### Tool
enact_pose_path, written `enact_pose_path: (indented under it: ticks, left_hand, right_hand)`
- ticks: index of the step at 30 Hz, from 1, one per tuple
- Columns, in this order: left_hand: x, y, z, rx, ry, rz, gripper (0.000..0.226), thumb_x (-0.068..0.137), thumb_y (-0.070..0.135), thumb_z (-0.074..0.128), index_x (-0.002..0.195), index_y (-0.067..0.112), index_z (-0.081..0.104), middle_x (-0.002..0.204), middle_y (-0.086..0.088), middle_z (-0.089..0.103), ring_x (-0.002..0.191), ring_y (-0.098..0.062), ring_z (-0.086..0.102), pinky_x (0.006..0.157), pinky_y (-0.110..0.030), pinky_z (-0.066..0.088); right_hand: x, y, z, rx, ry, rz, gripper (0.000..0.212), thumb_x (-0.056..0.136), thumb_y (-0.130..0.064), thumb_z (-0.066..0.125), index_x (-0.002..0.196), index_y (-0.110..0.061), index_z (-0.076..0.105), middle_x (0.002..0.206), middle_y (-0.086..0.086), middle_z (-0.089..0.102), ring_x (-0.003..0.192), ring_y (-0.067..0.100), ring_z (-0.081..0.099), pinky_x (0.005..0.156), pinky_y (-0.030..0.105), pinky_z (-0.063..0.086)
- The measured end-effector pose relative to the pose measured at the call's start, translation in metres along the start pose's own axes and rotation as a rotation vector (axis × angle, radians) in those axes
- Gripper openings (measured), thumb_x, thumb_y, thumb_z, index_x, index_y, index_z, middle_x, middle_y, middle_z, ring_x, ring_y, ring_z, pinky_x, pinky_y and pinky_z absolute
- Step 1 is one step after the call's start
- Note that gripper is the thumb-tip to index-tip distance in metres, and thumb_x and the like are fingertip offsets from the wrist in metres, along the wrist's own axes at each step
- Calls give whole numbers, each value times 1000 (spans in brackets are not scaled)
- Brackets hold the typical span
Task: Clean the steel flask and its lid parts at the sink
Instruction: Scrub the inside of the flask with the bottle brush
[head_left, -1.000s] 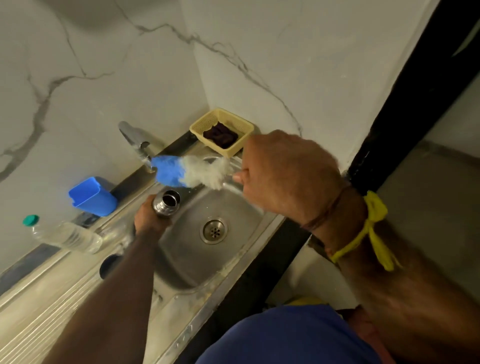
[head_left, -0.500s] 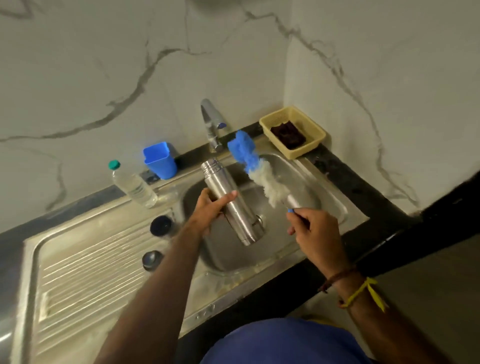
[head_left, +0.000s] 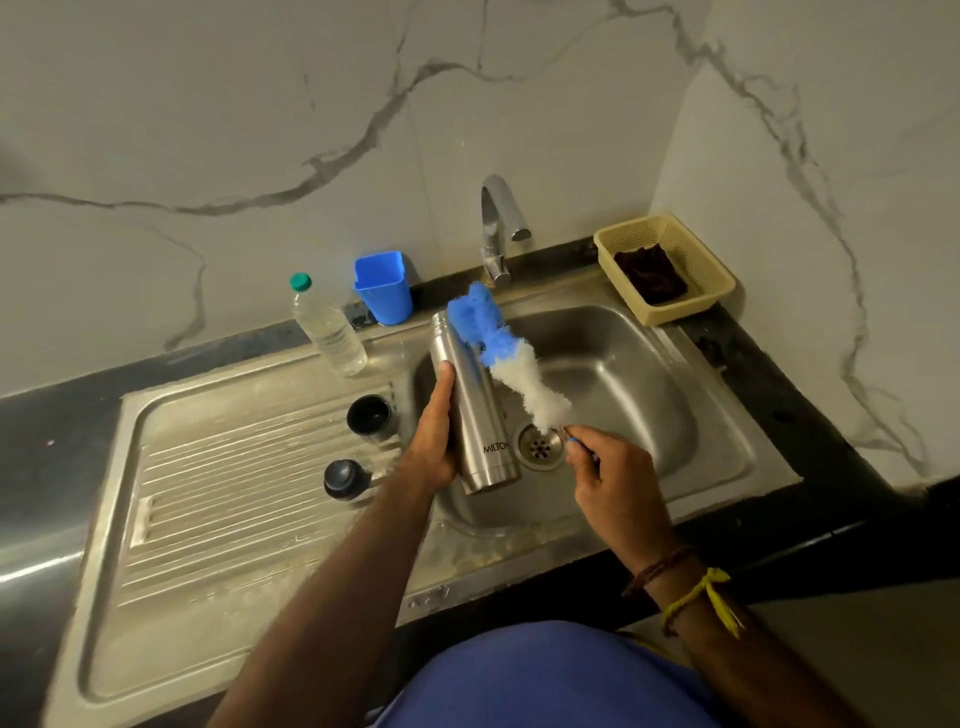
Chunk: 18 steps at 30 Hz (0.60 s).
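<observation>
Since the previous frame, bottle brush (head_left: 506, 358) has dropped closer to steel flask (head_left: 474, 402) — its blue tip beside the mouth. Left hand (head_left: 434, 441) fingers wrap the flask body; right hand (head_left: 610, 475) fingers pinch the handle. Advice: tilt the mouth toward the right fingertips, align the tip — then insert

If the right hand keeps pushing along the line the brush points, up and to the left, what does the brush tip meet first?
Probably the steel flask. The right hand holds the bottle brush with its blue tip right at the flask's open mouth, which the left hand steadies. Depth is unclear; it may slide past toward the blue cup.
</observation>
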<state>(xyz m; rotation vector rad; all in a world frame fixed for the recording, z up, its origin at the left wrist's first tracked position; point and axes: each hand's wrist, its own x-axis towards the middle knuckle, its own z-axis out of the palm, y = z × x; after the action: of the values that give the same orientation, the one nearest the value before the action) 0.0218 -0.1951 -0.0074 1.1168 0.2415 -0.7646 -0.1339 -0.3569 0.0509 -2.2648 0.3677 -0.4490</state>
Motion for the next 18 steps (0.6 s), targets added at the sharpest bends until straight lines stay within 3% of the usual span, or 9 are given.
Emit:
enact_pose_path:
  ticks: [3,8,13,16,18]
  left_hand:
    - [0,-3,2,15,14,12,91,73,78,70,139,16,60,121,-16,71,107,-31,68,93,-47,55]
    - [-3,2,1,37,-55,51,70,91,72,52,133,18,66,121,-16,72,103,-28,71,91,-44,55]
    - [0,-5,-4,68,-11,47,91,69,83,70,135,20,65,133,-22,66,114,-35,65,105,-55,50]
    - [-3,1,2,10,8,55,74,87,78,53,131,21,67,123,-16,72,107,-30,71,97,-49,55]
    - [-3,6,0,2,3,56,71,91,75,47,132,20,66,116,-15,74,100,-29,72,91,-46,56]
  right_hand:
    - [6,-3,4,8,-21,-31,20,99,-12,53,106,-9,72,90,0,75,82,11,69,75,28,59]
    - [-4,4,6,-15,-62,-88,22,102,-25,52,103,-15,71,92,-3,75,83,11,71,71,35,59]
    - [9,-1,18,-57,12,-41,19,100,-21,53,99,-16,72,89,1,76,81,21,71,69,37,58]
    - [0,2,17,-69,-33,-44,22,100,-26,51,99,-17,71,90,0,76,82,20,71,70,38,59]
    - [-11,0,11,-42,-21,-52,20,99,-21,54,98,-15,73,93,-1,76,85,18,72,74,31,58]
